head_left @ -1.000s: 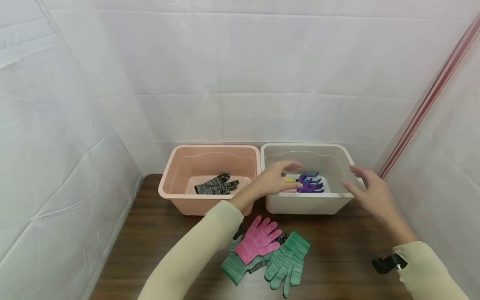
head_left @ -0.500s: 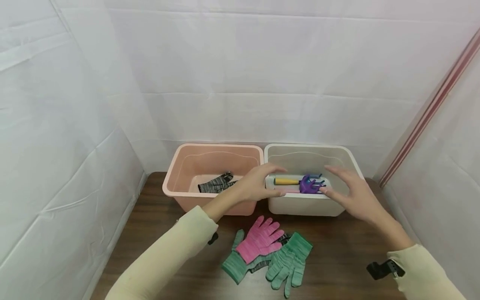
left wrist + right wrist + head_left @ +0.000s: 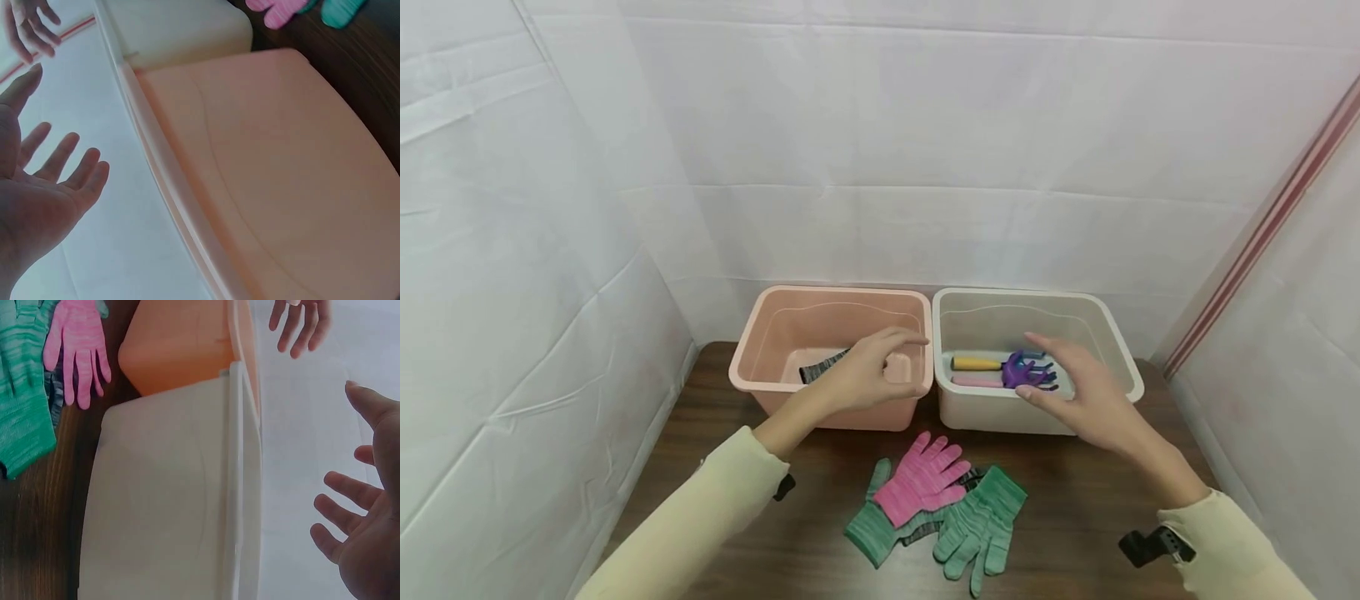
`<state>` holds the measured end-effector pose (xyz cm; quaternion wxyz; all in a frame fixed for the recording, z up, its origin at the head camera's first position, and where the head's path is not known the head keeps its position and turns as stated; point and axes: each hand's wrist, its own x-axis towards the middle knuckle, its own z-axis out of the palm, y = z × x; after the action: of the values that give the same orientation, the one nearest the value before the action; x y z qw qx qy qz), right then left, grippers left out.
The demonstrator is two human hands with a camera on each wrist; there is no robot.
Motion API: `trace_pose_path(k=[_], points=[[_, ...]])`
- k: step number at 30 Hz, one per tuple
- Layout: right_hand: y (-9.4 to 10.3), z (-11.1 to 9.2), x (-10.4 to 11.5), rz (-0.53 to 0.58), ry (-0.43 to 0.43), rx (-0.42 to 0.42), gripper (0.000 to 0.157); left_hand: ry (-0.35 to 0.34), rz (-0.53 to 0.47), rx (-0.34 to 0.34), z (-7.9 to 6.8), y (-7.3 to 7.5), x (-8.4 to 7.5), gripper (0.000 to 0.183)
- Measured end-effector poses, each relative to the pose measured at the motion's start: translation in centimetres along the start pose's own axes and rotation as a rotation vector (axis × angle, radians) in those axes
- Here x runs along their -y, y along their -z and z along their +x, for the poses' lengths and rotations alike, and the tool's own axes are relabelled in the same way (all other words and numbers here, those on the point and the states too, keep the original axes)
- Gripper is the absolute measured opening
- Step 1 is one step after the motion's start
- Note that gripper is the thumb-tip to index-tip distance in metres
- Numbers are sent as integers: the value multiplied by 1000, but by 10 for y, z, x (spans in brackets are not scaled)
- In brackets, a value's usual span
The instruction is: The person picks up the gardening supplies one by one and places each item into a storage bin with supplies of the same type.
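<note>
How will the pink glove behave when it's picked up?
The pink glove looks thin and knitted, so it'll probably flop. Lying flat, it seems unlikely to roll. Overlapping a green glove, it might drag that along.

- Pink bin (image 3: 865, 416): upright, striped glove (image 3: 822, 366) inside, partly hidden.
- Off-white bin (image 3: 1000, 415): upright beside it, rakes (image 3: 1017, 371) lying inside.
- Pink glove (image 3: 919, 485), green gloves (image 3: 977, 523): heaped on the counter (image 3: 1075, 517).

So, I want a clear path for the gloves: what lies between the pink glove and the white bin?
Just bare tabletop between the pink glove and the white bin, as the head and right wrist views show.
</note>
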<state>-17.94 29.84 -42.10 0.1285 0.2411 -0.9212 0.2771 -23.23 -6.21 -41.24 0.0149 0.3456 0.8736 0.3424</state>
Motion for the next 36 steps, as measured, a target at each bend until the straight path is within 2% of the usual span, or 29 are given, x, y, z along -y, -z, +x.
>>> trace_pose_path(k=[4,10,17,21,29,36], points=[[-5,1,5,9,15,-9,76,2,17,-21,-10,9,12,66],[-14,2,10,46,36,-7,74,13,33,-91,-21,25,28,66],[-27,7,21,84,59,31,73,57,2,-154,-35,48,47,67],[-35,8,29,104,57,66,72,71,-8,-180,-45,59,63,68],[-49,11,44,140,85,108,70,201,2,-201,-61,80,95,67],[-64,11,52,175,90,133,69,268,3,-234,-74,95,119,68]])
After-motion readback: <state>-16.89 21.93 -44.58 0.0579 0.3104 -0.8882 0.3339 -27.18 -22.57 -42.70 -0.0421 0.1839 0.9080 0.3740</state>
